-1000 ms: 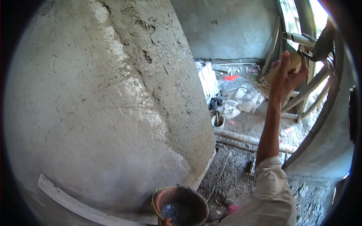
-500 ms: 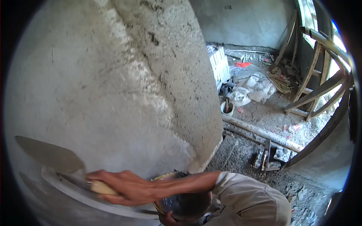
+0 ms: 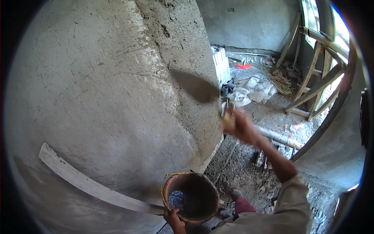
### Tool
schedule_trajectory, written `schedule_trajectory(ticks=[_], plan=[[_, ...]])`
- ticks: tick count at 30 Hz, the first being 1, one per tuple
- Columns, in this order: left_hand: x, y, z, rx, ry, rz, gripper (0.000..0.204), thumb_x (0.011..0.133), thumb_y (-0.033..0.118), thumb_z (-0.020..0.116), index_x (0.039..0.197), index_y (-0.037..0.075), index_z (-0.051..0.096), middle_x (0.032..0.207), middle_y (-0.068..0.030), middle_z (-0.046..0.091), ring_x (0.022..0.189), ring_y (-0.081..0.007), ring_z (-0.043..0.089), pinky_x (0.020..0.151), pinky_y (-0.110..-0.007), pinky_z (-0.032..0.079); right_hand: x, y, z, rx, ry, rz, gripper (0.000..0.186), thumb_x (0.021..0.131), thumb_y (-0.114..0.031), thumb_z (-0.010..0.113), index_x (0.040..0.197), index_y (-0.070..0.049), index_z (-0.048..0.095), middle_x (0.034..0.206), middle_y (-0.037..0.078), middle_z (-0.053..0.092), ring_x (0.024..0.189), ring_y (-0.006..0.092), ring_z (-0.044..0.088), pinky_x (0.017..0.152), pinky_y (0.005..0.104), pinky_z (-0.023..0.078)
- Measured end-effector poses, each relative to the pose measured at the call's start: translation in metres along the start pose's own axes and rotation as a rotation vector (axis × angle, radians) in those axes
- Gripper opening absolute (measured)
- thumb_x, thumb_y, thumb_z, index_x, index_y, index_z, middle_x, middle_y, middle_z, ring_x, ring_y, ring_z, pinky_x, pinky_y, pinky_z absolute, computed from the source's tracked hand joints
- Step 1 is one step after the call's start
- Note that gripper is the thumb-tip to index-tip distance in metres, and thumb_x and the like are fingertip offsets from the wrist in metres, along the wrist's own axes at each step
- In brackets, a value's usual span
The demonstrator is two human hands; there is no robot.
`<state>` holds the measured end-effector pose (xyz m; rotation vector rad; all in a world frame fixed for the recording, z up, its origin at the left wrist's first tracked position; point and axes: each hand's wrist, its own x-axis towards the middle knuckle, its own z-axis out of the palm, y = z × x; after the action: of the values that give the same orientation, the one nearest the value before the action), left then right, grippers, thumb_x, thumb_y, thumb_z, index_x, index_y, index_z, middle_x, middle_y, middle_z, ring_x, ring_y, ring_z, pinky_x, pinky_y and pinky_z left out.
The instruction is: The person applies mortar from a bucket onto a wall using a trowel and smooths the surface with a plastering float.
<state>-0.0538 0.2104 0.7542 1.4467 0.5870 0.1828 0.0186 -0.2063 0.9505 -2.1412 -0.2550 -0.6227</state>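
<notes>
My right hand [image 3: 242,128], somewhat blurred, is closed round the handle of a pointed trowel [image 3: 196,86]. The broad blade is in front of the rough edge of the plastered wall [image 3: 97,97], pointing to the upper left; whether it touches the wall I cannot tell. Lower down, my left hand [image 3: 175,221] grips the near left rim of a round reddish-brown bucket [image 3: 212,187] with a yellow wire handle. Inside the bucket are dark walls and a wet, bluish shine. A long pale strip [image 3: 89,186] runs along the wall, its right end beside the bucket.
Pipes [image 3: 280,137] lie across the rubble-strewn floor on the right. Beyond them are plastic bags [image 3: 261,89], a coiled hose [image 3: 280,84] and white blocks [image 3: 221,66]. A wooden trestle [image 3: 311,85] stands by the window. My foot [image 3: 236,194] is beside the bucket.
My right hand has swung the trowel from the lower left, up and across to the wall's right edge. The bucket, earlier partly behind my forearm, now shows fully with my left hand on it.
</notes>
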Motion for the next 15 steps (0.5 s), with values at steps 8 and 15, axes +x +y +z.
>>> schedule_trajectory(ticks=[8,15], plan=[[-0.018,0.017,0.006,-0.176,-0.002,-0.081,0.065,0.070,-0.009,0.059,0.134,0.004,0.055,0.101,-0.0078,0.058,0.077,-0.0205,0.052,0.064,-0.033,0.046,0.162,0.015,-0.145,-1.026,0.511,-0.210,0.028,0.099,-0.037,0.052,0.108,-0.011,0.053,0.089,0.010,0.062,0.067,0.0268,0.065,0.054,0.0409,0.053],[0.006,0.008,0.081,-0.047,0.103,-0.088,0.044,0.089,0.004,0.053,0.133,0.004,0.055,0.098,-0.0122,0.061,0.082,-0.0233,0.057,0.068,-0.033,0.048,0.319,0.059,-0.237,-1.374,0.608,-0.571,0.023,0.098,-0.040,0.053,0.108,-0.019,0.054,0.087,0.007,0.061,0.066,0.0269,0.068,0.055,0.0383,0.057]])
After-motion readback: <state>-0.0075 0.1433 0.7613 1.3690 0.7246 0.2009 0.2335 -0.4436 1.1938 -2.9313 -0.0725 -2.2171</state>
